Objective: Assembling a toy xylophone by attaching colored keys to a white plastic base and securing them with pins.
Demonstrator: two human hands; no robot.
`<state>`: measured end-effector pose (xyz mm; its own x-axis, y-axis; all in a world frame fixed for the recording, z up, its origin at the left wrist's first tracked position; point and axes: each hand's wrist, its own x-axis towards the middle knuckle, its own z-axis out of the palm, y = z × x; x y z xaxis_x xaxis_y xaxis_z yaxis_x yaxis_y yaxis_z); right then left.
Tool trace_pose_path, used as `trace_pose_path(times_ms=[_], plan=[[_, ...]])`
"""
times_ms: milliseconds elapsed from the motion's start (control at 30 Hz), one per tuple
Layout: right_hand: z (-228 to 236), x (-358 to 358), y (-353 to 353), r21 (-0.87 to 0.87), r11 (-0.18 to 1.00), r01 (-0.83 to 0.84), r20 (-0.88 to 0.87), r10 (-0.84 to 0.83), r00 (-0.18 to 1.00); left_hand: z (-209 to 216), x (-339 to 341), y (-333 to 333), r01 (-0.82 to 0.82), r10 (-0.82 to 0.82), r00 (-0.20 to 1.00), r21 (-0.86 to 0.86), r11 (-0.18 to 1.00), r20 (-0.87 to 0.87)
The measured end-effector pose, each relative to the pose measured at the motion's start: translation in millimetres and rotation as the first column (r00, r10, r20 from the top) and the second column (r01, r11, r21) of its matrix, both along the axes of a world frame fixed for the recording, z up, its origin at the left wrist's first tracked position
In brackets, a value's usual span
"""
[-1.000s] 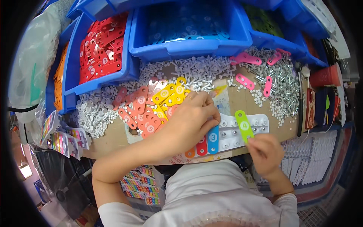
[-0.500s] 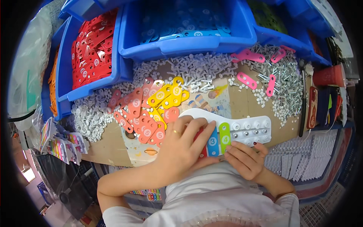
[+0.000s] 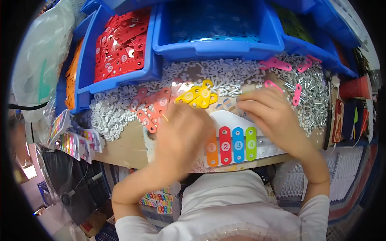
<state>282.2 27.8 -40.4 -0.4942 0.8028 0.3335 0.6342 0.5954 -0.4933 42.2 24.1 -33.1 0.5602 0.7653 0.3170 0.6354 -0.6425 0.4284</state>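
A white xylophone-shaped plastic base [image 3: 230, 119] lies flat at the table's near edge. Orange [image 3: 211, 148], red [image 3: 226, 145], blue [image 3: 239, 144] and green [image 3: 251, 143] strips stand side by side on it. Bare peg rows [image 3: 268, 150] show to the right of the green strip. My left hand [image 3: 183, 134] is smeared by motion over the salmon strips [image 3: 163, 100] and the base's left end; its fingers cannot be made out. Above the base's right part, my right hand [image 3: 271, 118] has its fingers stretched and apart, pointing at the screws [image 3: 226, 87]. Nothing shows in it.
Blue bins hold red strips [image 3: 120, 50] and blue strips [image 3: 225, 37] along the back. Yellow strips [image 3: 197, 95], white caps [image 3: 106, 114], pink strips [image 3: 297, 94] and metal screws [image 3: 315, 94] lie loose on the table. A red cup [image 3: 356, 89] stands at right.
Both hands have lifted off the strips on the base. My right hand has moved up and away toward the screws; my left has shifted left. The orange and red strips are now uncovered.
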Motion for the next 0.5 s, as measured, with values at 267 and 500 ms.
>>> trace_pose_path(times_ms=[267,500], plan=[[-28.8,-51.2,54.8,0.057,0.964,-0.258,0.263,0.235,0.936,-12.7,-32.1,25.5,-0.265,0.265,0.964,-0.013,0.964,-0.027],[-32.0,-46.5,75.9,0.074,0.883,-0.463,0.295,0.424,0.856,-16.1,-46.1,35.6,-0.304,0.301,0.952,-0.060,0.951,-0.061]])
